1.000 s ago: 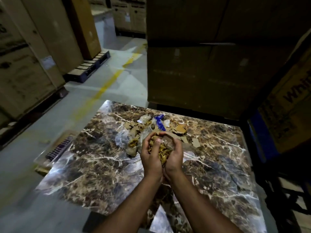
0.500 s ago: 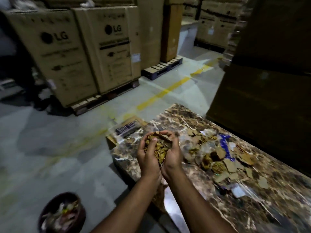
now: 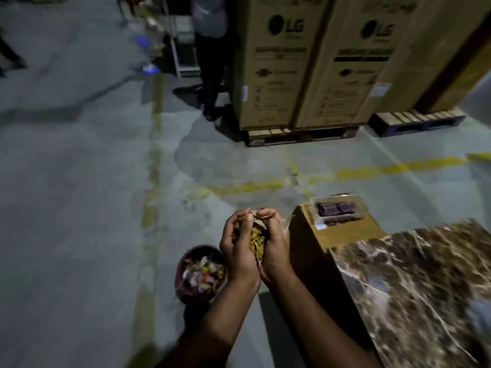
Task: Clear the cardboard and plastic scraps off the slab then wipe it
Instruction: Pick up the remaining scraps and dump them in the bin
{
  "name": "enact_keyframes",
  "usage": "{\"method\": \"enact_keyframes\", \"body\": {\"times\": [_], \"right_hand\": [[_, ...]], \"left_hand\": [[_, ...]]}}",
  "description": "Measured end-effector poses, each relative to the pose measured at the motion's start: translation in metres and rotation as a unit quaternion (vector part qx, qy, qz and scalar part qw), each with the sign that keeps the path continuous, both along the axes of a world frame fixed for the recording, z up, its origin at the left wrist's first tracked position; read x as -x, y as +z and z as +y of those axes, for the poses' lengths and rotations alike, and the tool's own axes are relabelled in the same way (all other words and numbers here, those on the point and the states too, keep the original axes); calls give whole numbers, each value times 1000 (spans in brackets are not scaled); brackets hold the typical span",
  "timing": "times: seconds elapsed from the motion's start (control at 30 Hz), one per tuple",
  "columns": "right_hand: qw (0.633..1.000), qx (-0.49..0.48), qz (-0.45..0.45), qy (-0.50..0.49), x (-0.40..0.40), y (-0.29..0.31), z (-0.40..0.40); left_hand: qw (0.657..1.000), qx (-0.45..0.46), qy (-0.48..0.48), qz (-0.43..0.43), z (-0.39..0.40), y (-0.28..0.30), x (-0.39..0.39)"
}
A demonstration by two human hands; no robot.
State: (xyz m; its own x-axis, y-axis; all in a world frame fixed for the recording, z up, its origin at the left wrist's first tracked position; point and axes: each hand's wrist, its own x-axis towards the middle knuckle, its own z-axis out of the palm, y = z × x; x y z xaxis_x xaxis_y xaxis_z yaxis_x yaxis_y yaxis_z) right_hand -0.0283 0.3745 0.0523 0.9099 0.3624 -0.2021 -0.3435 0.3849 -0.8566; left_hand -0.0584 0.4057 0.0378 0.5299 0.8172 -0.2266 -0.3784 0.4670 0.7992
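My left hand (image 3: 237,251) and my right hand (image 3: 275,251) are cupped together around a bundle of cardboard and plastic scraps (image 3: 257,241), fingers curled over its top. Both hands hover over the floor, left of the brown marble slab (image 3: 414,282) at the lower right. A dark round bin (image 3: 198,274) holding mixed scraps stands on the floor just below and left of my hands. The slab part in view shows no scraps; the rest of the slab is out of frame.
A cardboard box (image 3: 342,232) with a clear plastic tray (image 3: 337,209) on top stands against the slab's left end. Tall LG cartons (image 3: 281,65) sit on pallets (image 3: 300,135) behind. A person's legs (image 3: 212,75) stand beside them. Grey floor with yellow lines (image 3: 372,170) spreads left.
I have turned left, away from the slab, carrying the scraps in both hands. The hands have moved off the slab's edge to a spot near the bin.
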Motion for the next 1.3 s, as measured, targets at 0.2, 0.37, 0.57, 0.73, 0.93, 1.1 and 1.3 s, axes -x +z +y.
{"method": "enact_keyframes", "body": {"times": [0.2,0.37,0.57,0.73,0.93,1.1,1.3], "right_hand": [[995,-7,59,78,6,-40,99],[987,29,74,142,-14,-112,160],[969,88,127,193,-34,-257,206],[958,136,136,214,-46,-408,229],[923,245,-16,298,-66,-565,233],[840,288,-143,437,-91,-637,224],[741,375,-259,493,-119,-645,225]], "left_hand": [[994,55,83,40,93,-34,9],[979,113,149,83,150,-101,-4],[932,109,218,269,182,-249,-16],[902,48,255,346,199,-384,-26],[879,-2,216,426,213,-537,-32],[873,-136,112,454,228,-613,-17],[791,-311,-57,524,244,-646,23]]}}
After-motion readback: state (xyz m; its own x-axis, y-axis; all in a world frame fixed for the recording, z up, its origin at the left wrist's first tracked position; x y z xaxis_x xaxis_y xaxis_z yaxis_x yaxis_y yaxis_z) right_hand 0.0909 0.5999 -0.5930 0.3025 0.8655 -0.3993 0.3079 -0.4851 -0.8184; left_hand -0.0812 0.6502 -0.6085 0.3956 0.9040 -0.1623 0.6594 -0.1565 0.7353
